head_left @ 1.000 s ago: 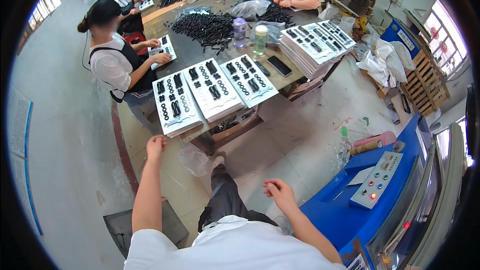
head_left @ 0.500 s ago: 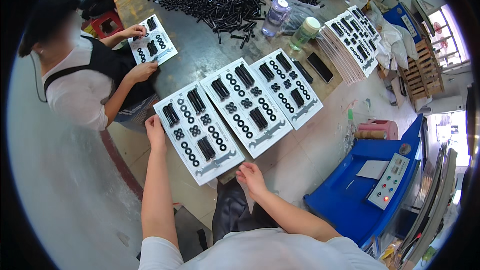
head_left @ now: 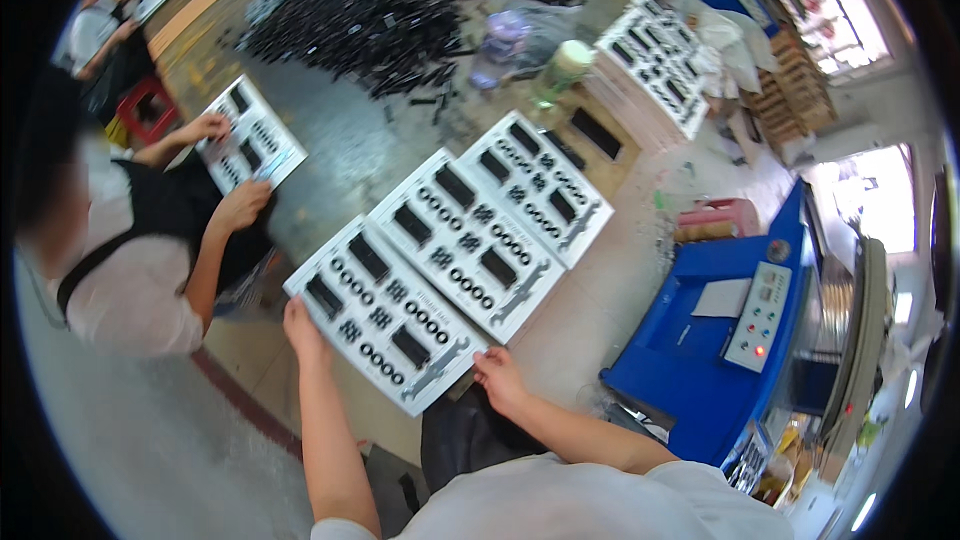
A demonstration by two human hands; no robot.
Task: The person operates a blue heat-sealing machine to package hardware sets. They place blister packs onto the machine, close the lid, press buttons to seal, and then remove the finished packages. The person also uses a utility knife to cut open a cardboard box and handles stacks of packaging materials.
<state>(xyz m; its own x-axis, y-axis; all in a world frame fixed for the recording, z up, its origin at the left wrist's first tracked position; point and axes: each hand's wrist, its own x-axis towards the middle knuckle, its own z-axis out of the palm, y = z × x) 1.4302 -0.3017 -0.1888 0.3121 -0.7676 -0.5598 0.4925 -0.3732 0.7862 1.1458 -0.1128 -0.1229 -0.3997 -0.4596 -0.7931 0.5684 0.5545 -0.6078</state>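
Three white cards lie side by side at the table's near edge, each carrying black bolts, rings, small clustered nuts and a grey wrench shape. My left hand (head_left: 305,332) has its fingers closed on the left edge of the nearest card (head_left: 322,257). At that card's near right corner, beside the wrench shape (head_left: 440,367), my right hand (head_left: 499,378) pinches the edge between thumb and fingers. The middle card (head_left: 402,190) sits against it on the right, and the third card (head_left: 490,137) lies beyond. My fingers under the card are hidden.
A co-worker's hands (head_left: 243,205) hold another card at left. Black bolts (head_left: 350,35) are heaped at the back, near a purple bottle (head_left: 500,37), a green-capped bottle (head_left: 566,72) and a phone (head_left: 597,133). Stacked cards (head_left: 628,105) stand far right; a blue machine (head_left: 660,340) is right.
My right hand has come onto the nearest card's corner, where it was just off it before. The whole view has swung, and the picture is now blurrier.
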